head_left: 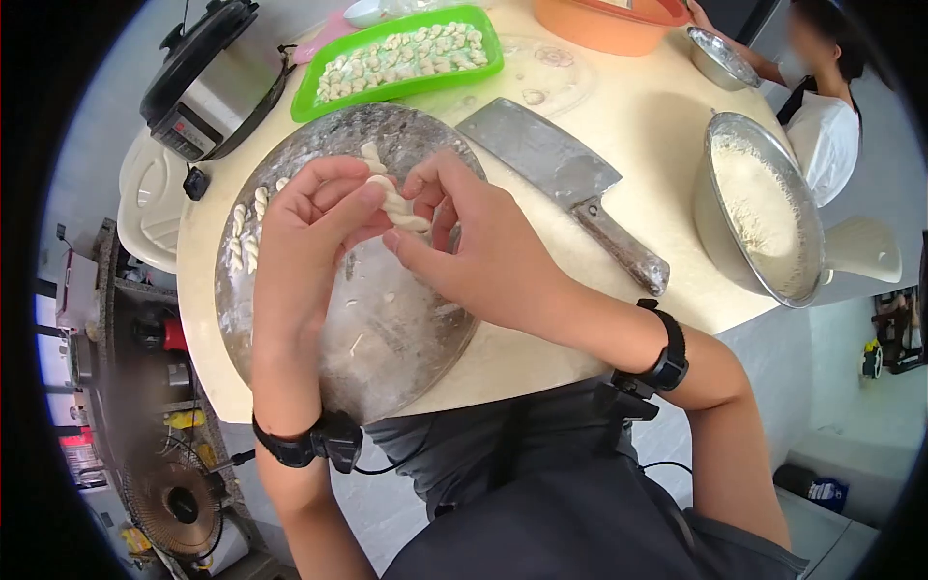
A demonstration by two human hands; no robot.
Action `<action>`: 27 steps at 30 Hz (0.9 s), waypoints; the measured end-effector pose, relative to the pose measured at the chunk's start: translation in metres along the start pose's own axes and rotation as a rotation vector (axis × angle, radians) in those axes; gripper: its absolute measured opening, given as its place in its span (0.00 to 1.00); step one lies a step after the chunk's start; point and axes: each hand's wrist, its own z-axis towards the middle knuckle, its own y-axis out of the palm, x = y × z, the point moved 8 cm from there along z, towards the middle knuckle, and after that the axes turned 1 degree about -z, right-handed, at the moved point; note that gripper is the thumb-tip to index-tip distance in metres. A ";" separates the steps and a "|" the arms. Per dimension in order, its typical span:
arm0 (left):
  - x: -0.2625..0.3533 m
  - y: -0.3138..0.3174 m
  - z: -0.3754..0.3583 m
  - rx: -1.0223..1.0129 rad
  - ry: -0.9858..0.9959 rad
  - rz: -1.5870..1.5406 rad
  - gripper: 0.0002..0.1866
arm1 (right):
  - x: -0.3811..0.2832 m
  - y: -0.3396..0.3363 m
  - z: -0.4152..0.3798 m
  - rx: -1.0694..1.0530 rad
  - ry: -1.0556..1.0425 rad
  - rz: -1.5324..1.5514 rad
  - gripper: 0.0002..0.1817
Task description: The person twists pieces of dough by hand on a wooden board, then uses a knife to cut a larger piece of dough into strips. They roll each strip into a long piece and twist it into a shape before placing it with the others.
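A short twist of dough (398, 209) hangs between my two hands, above a round floured board (387, 338). My left hand (324, 208) pinches its upper left end between thumb and fingers. With curled fingers, my right hand (464, 217) grips its right side. Behind my fingers, another piece of dough (370, 155) shows in part. More twisted dough sticks (237, 237) lie on the board's left side, some of them hidden by my left hand. Small dough scraps (357, 342) are scattered nearer to me.
A cleaver (551, 155) lies right of the board. Beyond stand a green tray (302, 101) of small dough pieces and an orange basin (604, 29). A metal bowl of flour (715, 213) sits at right, an electric cooker (208, 87) at left. Another person (822, 126) is at the far right.
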 end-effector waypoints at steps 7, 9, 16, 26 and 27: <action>-0.001 -0.002 0.003 -0.039 0.005 -0.012 0.13 | 0.001 0.002 0.001 -0.027 0.006 -0.010 0.21; -0.001 0.001 0.001 -0.045 0.004 -0.003 0.13 | 0.003 0.002 0.002 -0.019 0.004 -0.025 0.21; 0.001 0.002 0.000 -0.030 0.054 0.056 0.13 | 0.004 -0.002 0.003 -0.012 0.003 0.023 0.17; 0.016 0.002 -0.002 -0.075 0.164 0.016 0.14 | 0.001 0.001 0.006 -0.080 -0.083 0.091 0.22; 0.016 0.002 -0.003 -0.075 0.171 0.027 0.14 | 0.000 0.001 0.006 -0.091 -0.068 0.105 0.22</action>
